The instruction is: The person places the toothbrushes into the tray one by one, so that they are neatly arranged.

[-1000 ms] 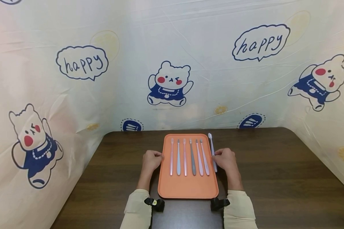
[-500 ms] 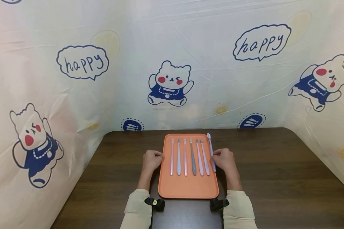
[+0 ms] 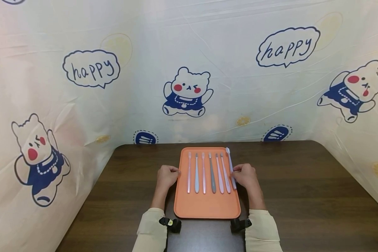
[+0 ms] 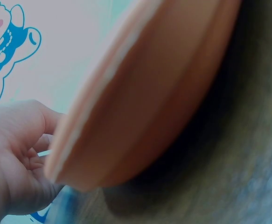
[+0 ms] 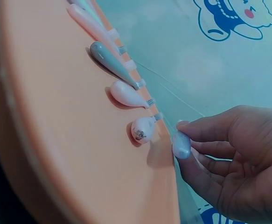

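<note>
An orange tray (image 3: 207, 207) lies on the table with several toothbrushes side by side on it, heads toward the far end. Among them are a grey toothbrush (image 3: 212, 182), a light blue toothbrush (image 3: 196, 180) and pink ones. My left hand (image 3: 167, 175) grips the tray's left rim between thumb and fingers. At the right rim, my right hand (image 3: 246, 175) pinches a pale lilac toothbrush (image 3: 229, 159) by its handle. In the right wrist view the rounded handle end (image 5: 181, 145) shows between thumb and fingers, right at the tray's edge.
The dark wooden table (image 3: 302, 196) extends on both sides of the tray. Behind it hangs a pale curtain (image 3: 230, 91) printed with bears. Black wrist cameras are strapped over the cream sleeves (image 3: 261, 227).
My right hand has moved slightly left, bringing the lilac toothbrush from just outside the tray to over its right rim. The left hand and the tray stay in place.
</note>
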`<state>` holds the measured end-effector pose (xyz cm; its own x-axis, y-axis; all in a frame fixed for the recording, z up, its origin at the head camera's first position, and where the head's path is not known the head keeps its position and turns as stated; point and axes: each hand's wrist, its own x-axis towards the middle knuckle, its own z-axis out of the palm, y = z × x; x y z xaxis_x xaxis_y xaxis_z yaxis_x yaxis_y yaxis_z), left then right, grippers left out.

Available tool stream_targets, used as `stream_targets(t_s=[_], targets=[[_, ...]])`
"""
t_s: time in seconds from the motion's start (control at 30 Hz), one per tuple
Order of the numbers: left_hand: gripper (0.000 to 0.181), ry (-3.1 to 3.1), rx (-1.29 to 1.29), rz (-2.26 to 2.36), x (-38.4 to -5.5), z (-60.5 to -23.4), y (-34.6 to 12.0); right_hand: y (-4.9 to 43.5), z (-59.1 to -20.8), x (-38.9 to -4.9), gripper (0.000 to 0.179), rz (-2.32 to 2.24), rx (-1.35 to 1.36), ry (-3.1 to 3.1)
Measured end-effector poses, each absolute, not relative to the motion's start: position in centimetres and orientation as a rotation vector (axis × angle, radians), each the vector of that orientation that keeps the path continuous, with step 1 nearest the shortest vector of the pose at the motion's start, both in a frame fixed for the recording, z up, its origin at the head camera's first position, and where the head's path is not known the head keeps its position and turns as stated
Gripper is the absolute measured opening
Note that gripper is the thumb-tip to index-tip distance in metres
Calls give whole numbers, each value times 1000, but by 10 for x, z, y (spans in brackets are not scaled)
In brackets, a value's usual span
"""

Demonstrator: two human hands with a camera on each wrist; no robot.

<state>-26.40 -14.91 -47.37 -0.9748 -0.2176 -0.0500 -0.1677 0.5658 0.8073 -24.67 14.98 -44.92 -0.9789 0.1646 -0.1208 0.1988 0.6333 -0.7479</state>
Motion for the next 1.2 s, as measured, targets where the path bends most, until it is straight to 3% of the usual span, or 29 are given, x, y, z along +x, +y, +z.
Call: stream_targets(t_s=[0.5,0.9,1.2], targets=[[16,-2727,335,-1406,-263,-474,-149,149,-449,-248,26,-1179,360,2856],[16,-2731,350,-1420,-263,-473,-148,146,-457,-247,15,-1171,388,2863],[17,-2741,342,-1415,-262,-471,-148,148,-458,-244,19,-1235,322,2805]])
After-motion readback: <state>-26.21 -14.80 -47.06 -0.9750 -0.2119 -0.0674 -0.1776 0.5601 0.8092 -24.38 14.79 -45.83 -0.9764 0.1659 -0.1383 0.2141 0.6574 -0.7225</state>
